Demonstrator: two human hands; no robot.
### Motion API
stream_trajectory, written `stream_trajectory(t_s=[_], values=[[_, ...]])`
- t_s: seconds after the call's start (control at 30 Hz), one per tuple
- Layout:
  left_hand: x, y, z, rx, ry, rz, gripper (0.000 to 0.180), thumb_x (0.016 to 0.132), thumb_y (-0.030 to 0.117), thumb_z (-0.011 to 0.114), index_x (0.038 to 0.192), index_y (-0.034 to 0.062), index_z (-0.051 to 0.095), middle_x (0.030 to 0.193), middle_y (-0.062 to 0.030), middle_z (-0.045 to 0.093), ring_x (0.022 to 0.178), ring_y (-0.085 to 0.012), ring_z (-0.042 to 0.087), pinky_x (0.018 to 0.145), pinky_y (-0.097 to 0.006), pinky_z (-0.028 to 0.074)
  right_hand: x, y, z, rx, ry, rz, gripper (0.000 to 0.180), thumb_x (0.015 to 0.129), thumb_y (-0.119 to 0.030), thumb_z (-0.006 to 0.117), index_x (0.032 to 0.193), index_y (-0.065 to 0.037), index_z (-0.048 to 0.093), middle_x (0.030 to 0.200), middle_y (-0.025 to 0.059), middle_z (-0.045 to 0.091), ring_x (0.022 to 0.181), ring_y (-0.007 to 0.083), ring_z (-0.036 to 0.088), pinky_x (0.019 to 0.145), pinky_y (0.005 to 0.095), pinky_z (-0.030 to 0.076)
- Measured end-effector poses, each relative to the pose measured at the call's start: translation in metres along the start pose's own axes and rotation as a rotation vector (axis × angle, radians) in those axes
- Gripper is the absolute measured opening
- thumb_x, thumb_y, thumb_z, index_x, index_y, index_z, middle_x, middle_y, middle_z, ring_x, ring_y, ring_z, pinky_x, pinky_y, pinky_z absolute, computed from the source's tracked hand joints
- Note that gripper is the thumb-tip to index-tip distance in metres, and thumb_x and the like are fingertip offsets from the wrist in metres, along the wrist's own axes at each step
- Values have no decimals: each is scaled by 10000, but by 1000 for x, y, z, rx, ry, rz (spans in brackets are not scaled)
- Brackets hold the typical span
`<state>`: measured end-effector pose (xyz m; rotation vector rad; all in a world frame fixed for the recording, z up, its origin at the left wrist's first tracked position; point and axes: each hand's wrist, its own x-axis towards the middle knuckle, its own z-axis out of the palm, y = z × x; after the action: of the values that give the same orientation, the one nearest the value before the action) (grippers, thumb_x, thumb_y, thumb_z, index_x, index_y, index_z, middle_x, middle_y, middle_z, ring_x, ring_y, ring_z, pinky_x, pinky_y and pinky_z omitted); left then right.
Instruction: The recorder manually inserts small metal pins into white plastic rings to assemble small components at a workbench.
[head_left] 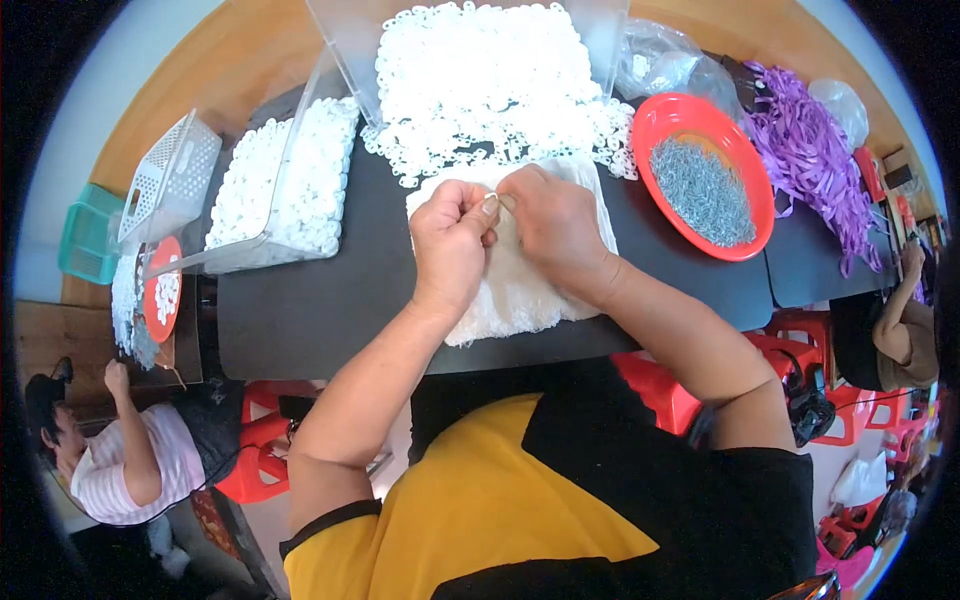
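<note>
A long black matte surface (330,300) stands on a brown wooden floor (240,50). Red plastic stools (655,390) sit under its near edge, and pale floor (100,70) shows beyond in even daylight.

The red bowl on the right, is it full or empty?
Partly full. The red bowl holds a heap of small grey metal pieces across its middle, while its rim and upper inner wall stay bare.

piece pinched between fingertips (492,204) too small to tell
</note>
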<state>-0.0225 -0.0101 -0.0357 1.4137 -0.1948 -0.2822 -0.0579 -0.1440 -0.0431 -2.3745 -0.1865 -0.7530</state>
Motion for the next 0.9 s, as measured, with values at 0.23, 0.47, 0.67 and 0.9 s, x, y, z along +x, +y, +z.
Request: stream_trajectory(t_s=[0.23,0.47,0.67,0.9], values=[[-4,11,-2,47,-2,-51,73,886,13,583,813,22,579,692,4,561,553,-55,494,461,-211,363,-2,-4,-5,-73,-17,-3,131,827,-83,602,957,-103,606,855,87,617,778,304,626,618,415,480],[-4,6,-3,104,-13,-3,65,917,65,577,857,49,596,681,3,573,522,-50,475,417,-201,330,-2,-7,-8,-191,-4,-99,170,769,-107,593,935,-80,566,841,89,595,741,289,624,575,421,484],[-4,6,-2,85,-1,0,72,917,60,585,848,47,600,672,6,570,516,-49,471,411,-206,337,-2,-9,-10,-217,-32,-74,170,754,-112,603,914,-81,558,844,91,584,743,285,619,579,417,487],[-2,6,2,118,-13,16,61,899,16,587,838,18,580,661,9,548,538,-54,484,470,-209,384,-1,-7,-10,-245,-75,-58,163,731,-107,613,866,-59,534,832,108,574,763,294,613,593,426,489]])
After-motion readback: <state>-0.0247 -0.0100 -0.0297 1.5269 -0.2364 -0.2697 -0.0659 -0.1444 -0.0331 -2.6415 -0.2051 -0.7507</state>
